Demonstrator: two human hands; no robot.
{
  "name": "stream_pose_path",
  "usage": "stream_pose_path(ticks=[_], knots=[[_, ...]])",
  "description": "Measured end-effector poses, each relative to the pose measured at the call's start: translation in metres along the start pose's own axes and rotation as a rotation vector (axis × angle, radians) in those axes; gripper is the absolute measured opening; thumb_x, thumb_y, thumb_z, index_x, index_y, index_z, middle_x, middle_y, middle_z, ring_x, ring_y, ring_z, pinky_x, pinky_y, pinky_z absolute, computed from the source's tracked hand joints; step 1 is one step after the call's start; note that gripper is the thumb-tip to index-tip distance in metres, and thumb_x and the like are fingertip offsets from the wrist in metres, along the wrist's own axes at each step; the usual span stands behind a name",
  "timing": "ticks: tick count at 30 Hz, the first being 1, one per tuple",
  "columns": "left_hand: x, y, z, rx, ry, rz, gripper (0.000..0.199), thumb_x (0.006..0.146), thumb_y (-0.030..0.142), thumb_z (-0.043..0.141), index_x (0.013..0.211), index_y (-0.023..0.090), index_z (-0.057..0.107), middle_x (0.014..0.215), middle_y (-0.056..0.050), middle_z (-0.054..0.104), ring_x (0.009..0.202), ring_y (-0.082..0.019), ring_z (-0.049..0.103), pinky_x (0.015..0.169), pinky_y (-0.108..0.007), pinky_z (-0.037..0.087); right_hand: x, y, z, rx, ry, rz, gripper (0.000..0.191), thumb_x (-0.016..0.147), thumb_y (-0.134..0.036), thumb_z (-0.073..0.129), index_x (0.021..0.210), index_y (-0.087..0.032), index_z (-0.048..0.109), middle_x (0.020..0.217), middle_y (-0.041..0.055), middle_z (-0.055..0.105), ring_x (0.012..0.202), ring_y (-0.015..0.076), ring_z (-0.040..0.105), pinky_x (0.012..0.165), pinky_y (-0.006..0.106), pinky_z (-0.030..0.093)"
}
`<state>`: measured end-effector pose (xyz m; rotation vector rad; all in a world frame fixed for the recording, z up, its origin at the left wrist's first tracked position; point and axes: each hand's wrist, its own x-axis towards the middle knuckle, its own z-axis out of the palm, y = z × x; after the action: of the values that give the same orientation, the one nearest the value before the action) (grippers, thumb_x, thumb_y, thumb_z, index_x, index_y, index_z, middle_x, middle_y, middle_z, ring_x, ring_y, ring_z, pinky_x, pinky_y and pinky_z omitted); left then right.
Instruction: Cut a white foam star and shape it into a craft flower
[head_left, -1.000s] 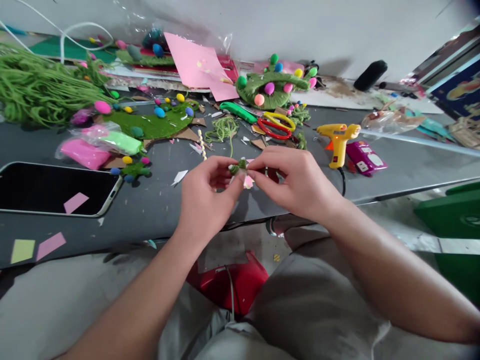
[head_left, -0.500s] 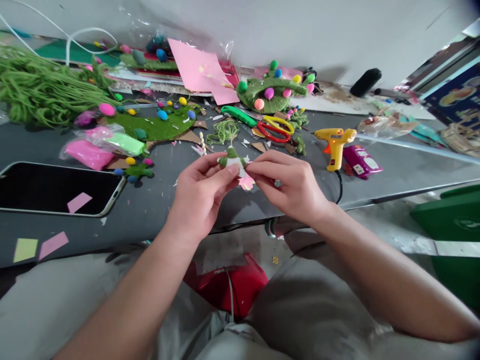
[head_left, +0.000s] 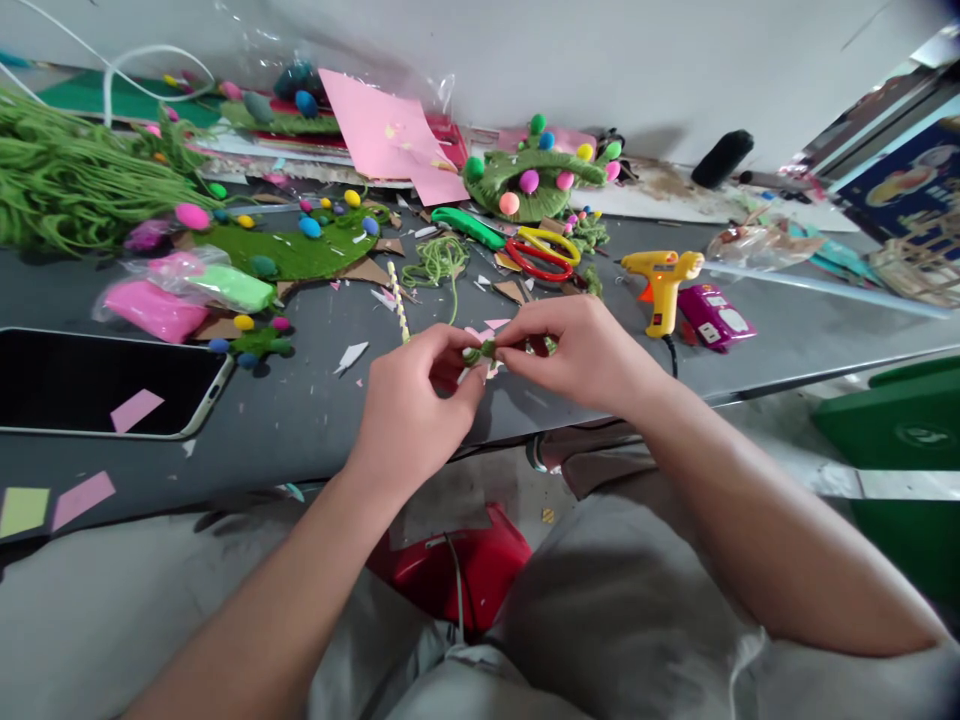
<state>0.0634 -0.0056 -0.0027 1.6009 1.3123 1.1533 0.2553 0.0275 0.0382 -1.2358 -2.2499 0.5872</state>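
Observation:
Between my two hands is a small white piece partly wrapped in green yarn, mostly covered by fingers. My left hand pinches it from the left. From the right, the thumb and forefinger of my right hand close on its green part. Loose green yarn lies in a small tangle just beyond my hands, with a strand running down toward them. A patterned paper stick rests beside my left hand, and pink paper scraps lie under the fingers.
A yellow glue gun stands right of my hands, by a purple box. Red and yellow scissors, a green cutter and a yarn wreath lie behind. At left are a phone, clay packs and green yarn.
The piece has turned in my fingers, so its white face is now mostly hidden. My left hand has shifted slightly lower and right, uncovering the paper stick. The view has shifted a little.

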Motion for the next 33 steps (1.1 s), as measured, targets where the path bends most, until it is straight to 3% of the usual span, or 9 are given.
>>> stream_pose_path(ticks=[3,6,10,14,20,26,30,33], knots=[[-0.002,0.001,0.001,0.122,0.045,0.111,0.015,0.084,0.018,0.073,0.099,0.02,0.074,0.083,0.0,0.076,0.072,-0.014,0.069,0.069,-0.024,0.054,-0.003,-0.008,0.006,0.012,0.034,0.062,0.008,0.081,-0.015,0.07,0.08,-0.014,0.078,0.071,0.0007,0.071,0.064,0.0122,0.059,0.06,0.027,0.039],[0.0,0.0,0.0,0.101,0.104,0.108,0.014,0.084,0.019,0.075,0.098,0.021,0.074,0.085,0.0,0.076,0.074,-0.014,0.07,0.071,-0.024,0.054,-0.005,-0.012,0.014,0.03,0.09,0.027,0.007,0.083,-0.015,0.07,0.081,-0.015,0.077,0.074,0.0009,0.071,0.065,0.0118,0.059,0.061,0.026,0.041],[0.006,-0.005,0.001,-0.265,0.188,-0.064,0.023,0.076,0.026,0.086,0.094,0.02,0.074,0.08,-0.001,0.074,0.072,-0.014,0.07,0.067,-0.025,0.057,-0.011,-0.013,0.023,-0.068,0.179,-0.124,0.014,0.092,-0.015,0.065,0.094,-0.017,0.079,0.087,0.0044,0.073,0.074,0.014,0.062,0.067,0.027,0.045],[0.012,-0.009,0.003,-0.696,0.234,-0.182,0.032,0.068,0.023,0.093,0.094,0.019,0.075,0.082,0.0,0.076,0.076,-0.014,0.072,0.076,-0.028,0.062,-0.017,-0.014,0.024,-0.087,0.2,-0.224,0.023,0.096,-0.013,0.06,0.109,-0.018,0.078,0.103,0.0079,0.075,0.084,0.0158,0.068,0.072,0.028,0.051],[0.012,-0.001,-0.001,-0.938,0.163,-0.279,0.031,0.063,0.016,0.096,0.088,0.023,0.078,0.079,0.002,0.076,0.074,-0.011,0.072,0.073,-0.024,0.062,-0.015,-0.009,0.019,0.082,0.266,-0.208,0.019,0.096,-0.014,0.064,0.103,-0.02,0.081,0.097,0.0047,0.076,0.075,0.0131,0.065,0.066,0.027,0.052],[0.01,0.002,-0.007,-0.909,0.02,-0.311,0.031,0.061,0.019,0.097,0.086,0.024,0.08,0.075,0.002,0.075,0.068,-0.012,0.072,0.064,-0.023,0.06,-0.004,0.0,0.008,0.188,0.143,-0.168,0.016,0.092,-0.016,0.067,0.088,-0.019,0.082,0.086,0.0028,0.076,0.077,0.0149,0.066,0.068,0.028,0.051],[0.009,0.001,-0.009,-0.661,-0.088,-0.284,0.031,0.062,0.025,0.097,0.088,0.021,0.08,0.074,0.0,0.075,0.066,-0.015,0.07,0.062,-0.026,0.059,0.0,0.005,0.0,0.137,0.048,-0.161,0.02,0.09,-0.013,0.065,0.09,-0.02,0.084,0.087,0.0022,0.078,0.078,0.0149,0.067,0.068,0.027,0.049],[0.007,0.001,-0.009,-0.378,-0.078,-0.203,0.026,0.069,0.029,0.093,0.09,0.021,0.079,0.075,-0.002,0.076,0.066,-0.017,0.07,0.062,-0.028,0.057,0.0,0.003,-0.003,0.017,0.047,-0.096,0.017,0.088,-0.013,0.067,0.087,-0.018,0.083,0.081,0.0022,0.076,0.073,0.0141,0.064,0.067,0.028,0.045]])
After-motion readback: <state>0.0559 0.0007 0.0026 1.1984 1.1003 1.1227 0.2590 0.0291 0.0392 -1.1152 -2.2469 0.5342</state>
